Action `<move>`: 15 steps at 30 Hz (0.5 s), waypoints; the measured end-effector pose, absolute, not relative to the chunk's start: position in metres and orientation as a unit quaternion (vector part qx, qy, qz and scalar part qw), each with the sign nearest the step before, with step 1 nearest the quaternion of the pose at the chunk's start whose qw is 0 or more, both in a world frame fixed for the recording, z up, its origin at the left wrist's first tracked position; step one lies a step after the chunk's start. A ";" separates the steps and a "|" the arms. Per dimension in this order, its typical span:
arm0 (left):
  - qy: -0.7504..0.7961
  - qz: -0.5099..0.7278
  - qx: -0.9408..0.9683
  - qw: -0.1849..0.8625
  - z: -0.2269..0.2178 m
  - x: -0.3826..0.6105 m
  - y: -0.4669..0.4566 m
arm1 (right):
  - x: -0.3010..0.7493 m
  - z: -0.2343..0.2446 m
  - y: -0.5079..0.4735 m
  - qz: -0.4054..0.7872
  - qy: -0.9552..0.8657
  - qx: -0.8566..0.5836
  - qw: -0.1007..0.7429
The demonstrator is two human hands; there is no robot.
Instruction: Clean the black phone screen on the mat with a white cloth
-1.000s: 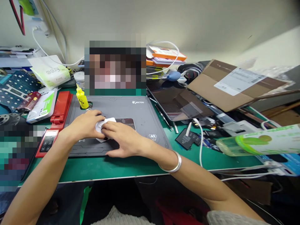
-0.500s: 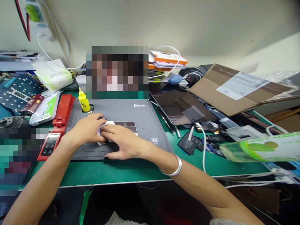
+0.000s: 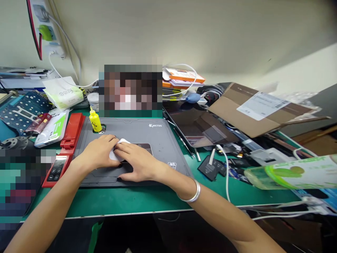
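Both of my grips have drawn in over the white cloth point(image 3: 118, 149) since the earlier view, so less of it shows now, and the whole counter sits lower in my view because my head has shifted. My left grip point(image 3: 98, 153) comes in from the left with its fingers curled against the cloth. My right grip point(image 3: 138, 163) lies across it from the other side, fingers spread and pressing down. Neither is wide open. They nearly meet over the cloth, but I cannot tell whether they are pinching it or only pressing on it.

The cloth lies on the left end of a small dark glossy panel point(image 3: 143, 147), set in the grey work mat point(image 3: 168, 147) on the green counter point(image 3: 118, 200). A silver bangle point(image 3: 191, 195) circles my right wrist.

Just past the mat's far left corner stands a yellow bottle point(image 3: 95, 121), with a red folding stand point(image 3: 72, 130) along the mat's left edge. A small red-framed keypad unit point(image 3: 55, 172) lies near my left wrist. To the right of the mat are a dark tablet point(image 3: 200, 128), a black battery pack point(image 3: 209, 168) and a white cable point(image 3: 226, 172), with a tilted cardboard box point(image 3: 252, 112) beyond them. A clear bottle with a green label point(image 3: 289, 174) intrudes at the right. Nothing lies between my grips and the panel except the cloth. Blurred patches hide the view beyond the mat and at the lower left.
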State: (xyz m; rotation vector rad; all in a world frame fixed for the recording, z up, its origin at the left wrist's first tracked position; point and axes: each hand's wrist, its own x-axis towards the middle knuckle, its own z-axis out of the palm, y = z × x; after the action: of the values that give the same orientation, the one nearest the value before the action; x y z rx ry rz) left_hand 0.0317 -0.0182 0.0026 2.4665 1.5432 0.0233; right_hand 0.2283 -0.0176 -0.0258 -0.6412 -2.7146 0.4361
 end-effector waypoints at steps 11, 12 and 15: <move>0.519 -0.013 0.847 0.109 0.007 0.035 -0.019 | 0.229 -0.021 -0.022 0.200 -0.945 -0.206 0.156; 0.519 -0.014 0.848 0.108 0.007 0.035 -0.019 | 0.229 -0.022 -0.021 0.200 -0.945 -0.206 0.156; 0.517 -0.013 0.850 0.104 0.006 0.034 -0.019 | 0.232 -0.024 -0.023 0.196 -0.948 -0.198 0.154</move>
State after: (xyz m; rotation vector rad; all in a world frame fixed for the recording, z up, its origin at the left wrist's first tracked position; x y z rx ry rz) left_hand 0.0342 -0.0191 0.0057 2.5059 1.5232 -0.0391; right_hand 0.2315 -0.0229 -0.0243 -0.5677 -2.7182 0.5628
